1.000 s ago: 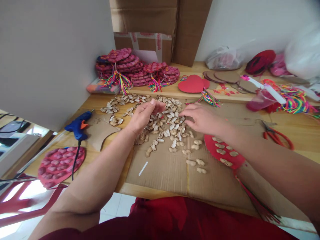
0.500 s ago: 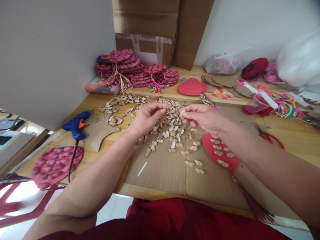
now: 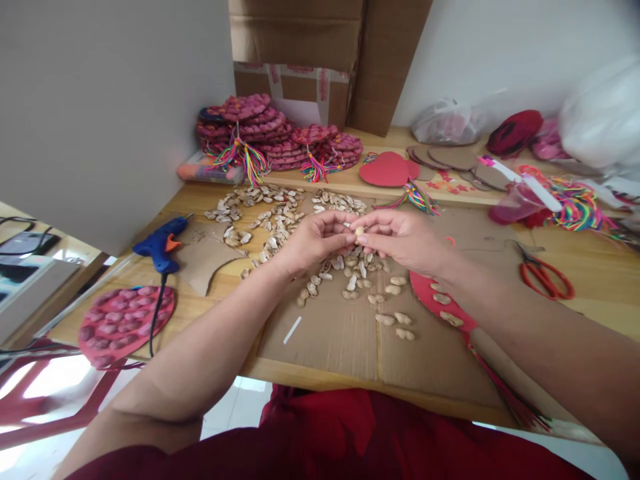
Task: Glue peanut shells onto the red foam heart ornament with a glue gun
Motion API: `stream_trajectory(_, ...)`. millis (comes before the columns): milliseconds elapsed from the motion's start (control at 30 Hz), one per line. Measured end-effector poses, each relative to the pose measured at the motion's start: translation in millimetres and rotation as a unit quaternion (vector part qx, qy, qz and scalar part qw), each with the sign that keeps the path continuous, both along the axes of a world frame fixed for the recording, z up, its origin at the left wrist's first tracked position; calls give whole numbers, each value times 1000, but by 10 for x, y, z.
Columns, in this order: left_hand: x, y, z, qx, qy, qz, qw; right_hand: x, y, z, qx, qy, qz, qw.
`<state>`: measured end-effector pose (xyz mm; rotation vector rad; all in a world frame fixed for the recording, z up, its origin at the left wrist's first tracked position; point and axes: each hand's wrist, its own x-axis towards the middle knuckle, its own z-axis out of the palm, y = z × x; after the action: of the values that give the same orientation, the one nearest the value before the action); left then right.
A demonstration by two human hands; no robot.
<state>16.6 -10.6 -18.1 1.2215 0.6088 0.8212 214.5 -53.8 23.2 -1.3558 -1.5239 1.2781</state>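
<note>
Over the pile of peanut shells (image 3: 280,223), my two hands meet fingertip to fingertip around a small pale peanut (image 3: 359,231). My right hand (image 3: 397,233) pinches it between thumb and fingers. The thumb and fingers of my left hand (image 3: 323,241) close on its other side. Whole peanuts (image 3: 401,318) lie on the cardboard sheet (image 3: 325,340) below my hands. Partly hidden under my right forearm is a red card shape (image 3: 423,290) with peanuts on it and a tassel hanging from its lower end.
A blue glue gun (image 3: 159,245) lies at left, its cord crossing a red card with pink-painted peanuts (image 3: 113,327). Red-handled scissors (image 3: 547,277) rest at right. Stacked pink pieces with tassels (image 3: 250,127) and a red heart (image 3: 387,170) stand along the back ledge.
My hands have come together, and my left fingers now touch the peanut that my right hand held alone. The scissors, partly covered before, show more fully.
</note>
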Motion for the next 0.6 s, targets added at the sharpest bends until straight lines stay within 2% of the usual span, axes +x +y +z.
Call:
stream_trajectory(200,15,-6,-16,-77,-39,-28,996,51,-27,-98,22,-2,7,1000)
stream_trajectory(367,24,-25,-11,-110,-42,-26,993,23,-86,-85,1,31,-44,999)
stream_trajectory(467,31,-38,0,-112,-30,-13,993,-21,-112,-64,-17,43,-78,996)
stream_trajectory(600,26,-46,-2,-81,-9,-4,997,-78,-129,-28,-20,45,-86,995)
